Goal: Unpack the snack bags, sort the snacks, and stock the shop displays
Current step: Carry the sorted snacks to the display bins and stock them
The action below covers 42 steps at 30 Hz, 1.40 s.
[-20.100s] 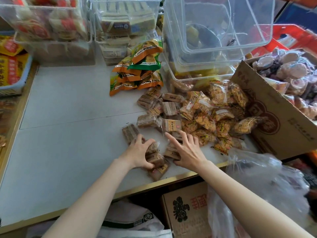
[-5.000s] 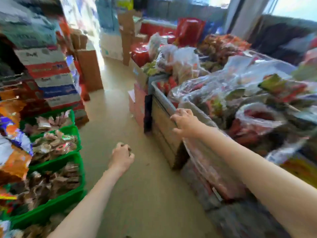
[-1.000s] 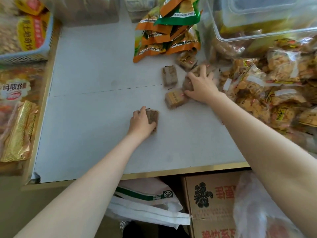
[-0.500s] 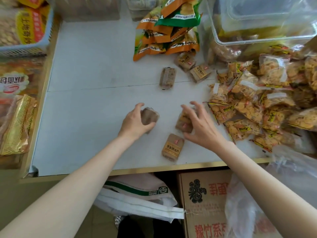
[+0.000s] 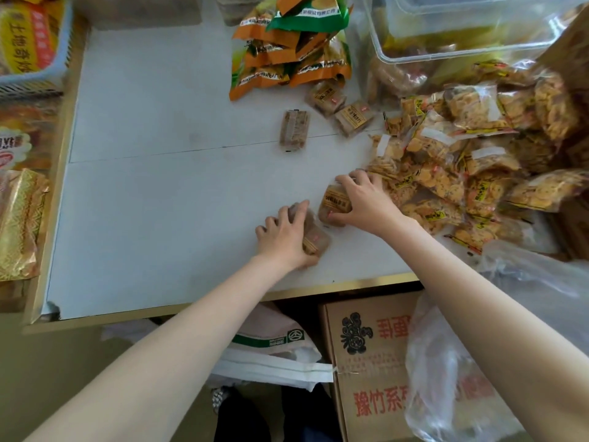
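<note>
head view: i see my left hand (image 5: 284,239) curled over a brown snack packet (image 5: 314,240) near the front edge of the white counter (image 5: 165,199), fingers wrapped round its far side. my right hand (image 5: 363,204) grips a second brown packet (image 5: 334,202) just beside the first, thumb under, fingers over. three more brown packets (image 5: 294,129) lie further back. a heap of yellow cracker packs (image 5: 462,167) sits to the right, touching my right fingers. orange-and-green bags (image 5: 287,55) lie behind, beside a clear bin (image 5: 462,33).
</note>
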Tool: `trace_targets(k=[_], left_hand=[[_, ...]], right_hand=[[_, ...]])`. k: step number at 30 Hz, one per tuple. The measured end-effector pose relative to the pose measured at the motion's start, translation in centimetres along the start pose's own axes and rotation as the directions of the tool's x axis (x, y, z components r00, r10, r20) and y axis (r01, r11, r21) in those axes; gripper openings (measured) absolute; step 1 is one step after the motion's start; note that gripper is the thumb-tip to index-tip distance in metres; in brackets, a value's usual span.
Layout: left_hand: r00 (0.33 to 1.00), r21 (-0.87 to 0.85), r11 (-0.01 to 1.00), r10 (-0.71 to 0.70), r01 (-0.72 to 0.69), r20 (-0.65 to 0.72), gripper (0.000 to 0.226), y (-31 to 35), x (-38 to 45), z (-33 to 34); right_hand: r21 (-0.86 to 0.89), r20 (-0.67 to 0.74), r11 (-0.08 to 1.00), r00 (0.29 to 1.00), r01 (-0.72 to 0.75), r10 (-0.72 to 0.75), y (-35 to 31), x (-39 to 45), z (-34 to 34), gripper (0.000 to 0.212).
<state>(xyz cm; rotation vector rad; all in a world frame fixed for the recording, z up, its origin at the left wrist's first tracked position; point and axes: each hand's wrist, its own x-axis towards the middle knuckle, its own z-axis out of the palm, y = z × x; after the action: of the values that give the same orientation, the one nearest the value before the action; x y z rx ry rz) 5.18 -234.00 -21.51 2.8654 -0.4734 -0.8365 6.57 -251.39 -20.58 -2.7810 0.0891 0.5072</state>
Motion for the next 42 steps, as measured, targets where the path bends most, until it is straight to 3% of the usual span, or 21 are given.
trace_targets(k=[4,7,10,13,15,17,20,22,24,29,32,34,37,39,42], left_hand=[[0.985,0.007,0.994,-0.11,0.112,-0.132,0.095,-2.9,1.2,-2.1],[0.958,-0.042,0.977,-0.214,0.21,-0.19,0.086,-5.7,2.1,-3.5],[0.957,-0.043,0.974,-0.227,0.223,-0.18,0.086,-7.6,2.8,-4.4],[0.959,-0.047,0.977,-0.213,0.208,-0.186,0.088,-8.1,3.4,-4.8],[0.957,-0.087,0.97,-0.24,0.228,-0.165,0.09,-8.2,3.8,-4.9],[0.956,-0.144,0.959,-0.264,0.246,-0.126,0.093,-8.4,4.0,-5.2],[0.962,-0.198,0.95,-0.261,0.242,-0.08,0.098,-9.0,4.2,-5.5],[0.957,-0.217,0.941,-0.282,0.261,-0.069,0.099,-9.2,4.2,-5.5],[0.944,-0.255,0.92,-0.324,0.298,-0.067,0.098,-9.3,4.0,-5.3],[0.906,-0.198,0.902,-0.409,0.383,-0.111,0.095,-9.8,3.6,-4.7],[0.908,-0.145,0.918,-0.39,0.37,-0.151,0.094,-10.1,3.8,-4.8],[0.911,-0.127,0.922,-0.383,0.367,-0.151,0.095,-10.2,3.7,-4.8],[0.919,-0.132,0.928,-0.366,0.349,-0.145,0.095,-10.3,3.6,-5.0],[0.925,-0.19,0.926,-0.353,0.325,-0.138,0.094,-10.4,3.5,-5.1],[0.938,-0.244,0.925,-0.327,0.292,-0.118,0.093,-9.7,3.1,-5.0]], right_hand=[[0.03,0.053,0.989,0.988,0.144,-0.146,-1.2,1.1,0.0,0.076],[0.173,0.046,0.962,0.974,0.211,-0.221,-2.1,3.4,-1.7,0.072],[0.163,-0.168,0.983,0.984,0.086,-0.058,-1.0,8.3,-3.8,0.059],[-0.013,-0.067,0.993,0.991,-0.119,0.118,0.6,11.7,-4.1,0.066],[-0.094,-0.024,0.98,0.985,-0.174,0.172,0.4,11.9,-3.3,0.073],[-0.15,-0.037,0.983,0.994,-0.106,0.102,-0.6,10.8,-2.5,0.072],[-0.237,-0.044,0.963,0.989,0.126,-0.14,-1.5,8.9,-2.3,0.062],[-0.181,-0.112,0.974,0.981,0.135,-0.157,-1.7,9.4,-3.6,0.055],[-0.03,-0.179,0.998,0.982,0.059,-0.063,-1.9,12.0,-5.2,0.052],[0.142,0.005,0.986,0.996,-0.087,0.088,-4.4,17.7,-3.9,0.055],[0.029,-0.12,0.996,0.989,-0.088,0.091,-5.5,17.2,-1.9,0.031],[0.001,-0.254,0.998,0.966,0.058,-0.056,-5.3,15.9,-1.3,0.023],[0.224,-0.452,0.934,0.879,0.278,-0.153,-3.9,13.8,-2.8,0.037],[0.372,-0.368,0.877,0.915,0.305,-0.162,-2.4,11.6,-4.6,0.065],[0.19,0.014,0.958,0.976,0.213,-0.219,-0.7,9.4,-5.1,0.086]])
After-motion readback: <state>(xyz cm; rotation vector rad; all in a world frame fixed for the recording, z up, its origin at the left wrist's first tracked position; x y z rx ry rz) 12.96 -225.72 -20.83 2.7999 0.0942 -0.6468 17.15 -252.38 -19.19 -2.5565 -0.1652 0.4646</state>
